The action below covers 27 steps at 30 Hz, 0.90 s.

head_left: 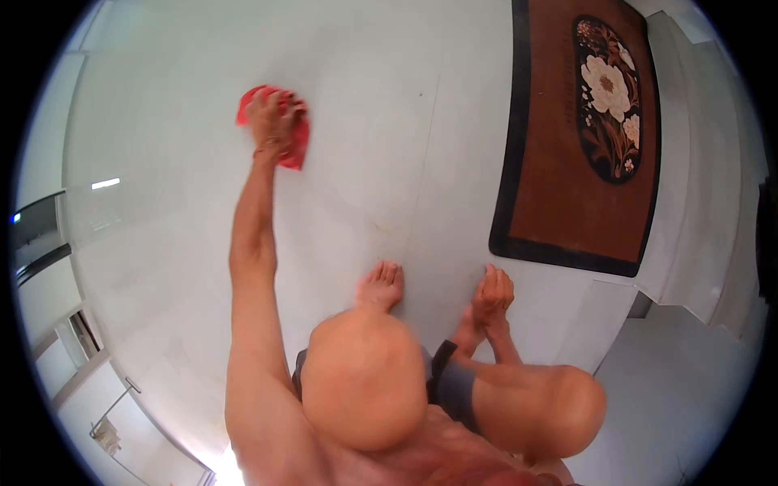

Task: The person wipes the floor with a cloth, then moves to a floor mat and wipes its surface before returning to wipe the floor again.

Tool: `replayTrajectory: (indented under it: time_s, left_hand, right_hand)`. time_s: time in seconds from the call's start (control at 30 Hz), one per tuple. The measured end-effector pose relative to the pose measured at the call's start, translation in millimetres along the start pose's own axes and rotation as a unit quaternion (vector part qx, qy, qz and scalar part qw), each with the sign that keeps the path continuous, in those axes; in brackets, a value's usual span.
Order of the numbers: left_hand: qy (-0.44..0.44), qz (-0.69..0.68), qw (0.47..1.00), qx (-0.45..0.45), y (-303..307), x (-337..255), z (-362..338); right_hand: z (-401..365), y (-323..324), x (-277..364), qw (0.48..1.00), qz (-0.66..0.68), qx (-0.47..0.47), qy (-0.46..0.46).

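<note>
My left hand [271, 120] is stretched far forward over the pale floor. It presses on a crumpled red cloth [294, 154], with the fingers bent over the fabric and the cloth's edges sticking out around them. A thin reddish band circles that wrist. My right hand [493, 296] hangs low by my right foot, just below the mat's near corner. Its fingers are curled in, and I see nothing in them.
A brown mat [559, 178] with a black border and a white flower pattern lies at the right, beside white steps [689, 170]. My bare left foot [381, 285] stands on the glossy floor [365, 105]. A wheeled or wire-like stand [113, 413] is at lower left.
</note>
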State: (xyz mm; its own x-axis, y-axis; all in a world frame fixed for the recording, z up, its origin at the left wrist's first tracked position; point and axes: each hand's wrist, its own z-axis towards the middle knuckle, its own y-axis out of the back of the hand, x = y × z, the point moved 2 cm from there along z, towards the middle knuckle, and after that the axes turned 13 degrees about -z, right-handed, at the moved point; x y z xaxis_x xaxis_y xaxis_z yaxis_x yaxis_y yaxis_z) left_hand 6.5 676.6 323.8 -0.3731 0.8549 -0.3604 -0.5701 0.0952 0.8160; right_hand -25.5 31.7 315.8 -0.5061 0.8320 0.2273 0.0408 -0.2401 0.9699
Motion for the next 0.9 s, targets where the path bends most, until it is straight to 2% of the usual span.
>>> replayTrajectory:
  time_s: [0.03,0.07,0.1,0.13,0.2,0.27,0.37,0.4,0.5,0.53,0.57,0.7,0.8,0.87,0.9]
  left_hand:
    - [-0.010,-0.038,0.999,0.006,9,48,9]
    - [0.021,-0.181,0.982,-0.049,42,45,24]
    - [0.052,-0.169,0.978,-0.110,70,26,40]
    - [0.053,-0.248,0.960,-0.118,93,12,52]
    - [-0.129,-0.191,0.956,-0.179,116,-33,61]
    - [-0.170,-0.335,0.920,-0.113,119,-103,46]
    - [-0.121,-0.491,0.860,0.064,80,-198,-35]
    - [-0.171,-0.472,0.854,0.136,56,-228,-72]
    - [-0.242,-0.527,0.789,0.200,6,-317,-203]
    - [-0.283,-0.494,0.784,0.249,-9,-330,-253]
    - [-0.367,-0.401,0.791,0.282,-16,-338,-288]
    - [-0.317,-0.459,0.773,0.304,15,-291,-249]
    - [-0.299,-0.406,0.828,0.246,45,-216,-192]
    - [-0.225,-0.348,0.889,0.196,52,-137,-187]
    - [-0.181,-0.321,0.912,0.182,61,-97,-179]
  right_hand:
    - [1,-1,0,1.000,-0.001,-0.002,-0.001]
    - [0,0,-1,1.000,-0.003,0.000,-0.004]
    - [-3,0,0,1.000,-0.003,0.001,-0.006]
    - [-3,0,-1,1.000,-0.004,0.002,-0.005]
    - [-2,0,0,1.000,-0.007,-0.001,0.000]
    - [-4,0,1,1.000,-0.011,0.000,0.002]
    - [-9,-1,0,1.000,-0.015,0.002,0.004]
    - [-9,-4,0,1.000,-0.019,0.003,0.002]
    - [-8,-1,7,1.000,-0.024,0.001,-0.002]
    - [-6,3,11,1.000,-0.024,0.001,-0.002]
    - [-3,8,17,1.000,-0.023,0.000,-0.002]
    - [-13,11,19,0.999,-0.041,-0.005,-0.002]
    - [-11,13,13,0.998,-0.057,-0.023,0.017]
    - [-14,14,1,0.997,-0.054,-0.026,0.057]
    - [-17,15,-6,0.998,-0.048,0.006,0.048]
